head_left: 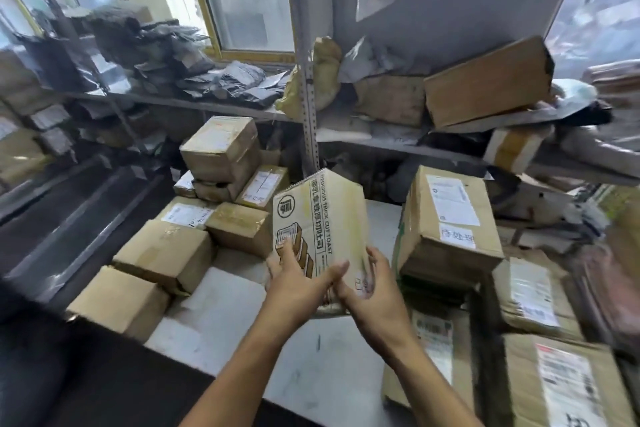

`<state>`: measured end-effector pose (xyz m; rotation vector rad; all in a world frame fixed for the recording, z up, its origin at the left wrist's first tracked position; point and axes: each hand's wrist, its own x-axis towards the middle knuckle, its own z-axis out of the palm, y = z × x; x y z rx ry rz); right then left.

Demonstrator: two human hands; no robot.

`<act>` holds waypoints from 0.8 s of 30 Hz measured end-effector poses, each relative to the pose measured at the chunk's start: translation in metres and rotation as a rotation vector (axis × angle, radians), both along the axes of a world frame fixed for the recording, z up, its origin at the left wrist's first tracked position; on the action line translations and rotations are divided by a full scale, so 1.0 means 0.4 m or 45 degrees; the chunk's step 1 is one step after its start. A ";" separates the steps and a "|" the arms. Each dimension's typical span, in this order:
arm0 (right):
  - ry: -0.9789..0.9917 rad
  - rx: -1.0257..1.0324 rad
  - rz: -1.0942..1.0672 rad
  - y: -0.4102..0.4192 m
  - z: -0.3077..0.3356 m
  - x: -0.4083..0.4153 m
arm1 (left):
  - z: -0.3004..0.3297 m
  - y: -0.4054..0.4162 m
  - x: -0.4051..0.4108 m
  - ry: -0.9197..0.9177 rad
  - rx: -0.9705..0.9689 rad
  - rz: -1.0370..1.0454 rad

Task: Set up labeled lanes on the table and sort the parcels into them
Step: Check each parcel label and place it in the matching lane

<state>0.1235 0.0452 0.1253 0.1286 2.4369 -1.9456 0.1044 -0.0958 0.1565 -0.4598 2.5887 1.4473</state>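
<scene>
Tan cardboard toast carton with black print (320,229): held tilted above the white counter (221,305), mid-scene. Left hand (298,282) grips its near left face, fingers curled; right hand (367,282) clasps its near right corner. Brown boxes stacked left (162,253); labelled brown box stack right (446,218). Bare counter strip runs between them.

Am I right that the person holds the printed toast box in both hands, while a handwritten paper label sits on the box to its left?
Not quite: in the head view, both hands, left hand and right hand, do hold the toast box, but the handwritten label sits on the box to its right.
</scene>
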 end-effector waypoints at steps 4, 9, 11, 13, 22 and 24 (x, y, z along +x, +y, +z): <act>0.041 0.148 -0.006 0.003 -0.005 0.029 | -0.015 -0.003 0.003 0.018 0.154 0.051; -0.001 -0.181 -0.093 0.054 0.015 -0.007 | -0.028 -0.067 -0.034 0.036 0.738 0.034; -0.076 -0.304 -0.053 0.074 0.034 -0.029 | -0.022 -0.076 -0.039 -0.009 0.825 -0.043; -0.142 -0.416 0.078 0.084 0.049 -0.036 | -0.013 -0.074 -0.038 -0.047 0.833 -0.140; -0.025 -0.667 0.185 0.209 0.099 0.015 | 0.060 0.025 -0.051 -0.084 0.913 -0.399; 0.042 -0.618 0.121 0.250 0.122 0.037 | 0.087 0.068 -0.049 -0.078 0.923 -0.451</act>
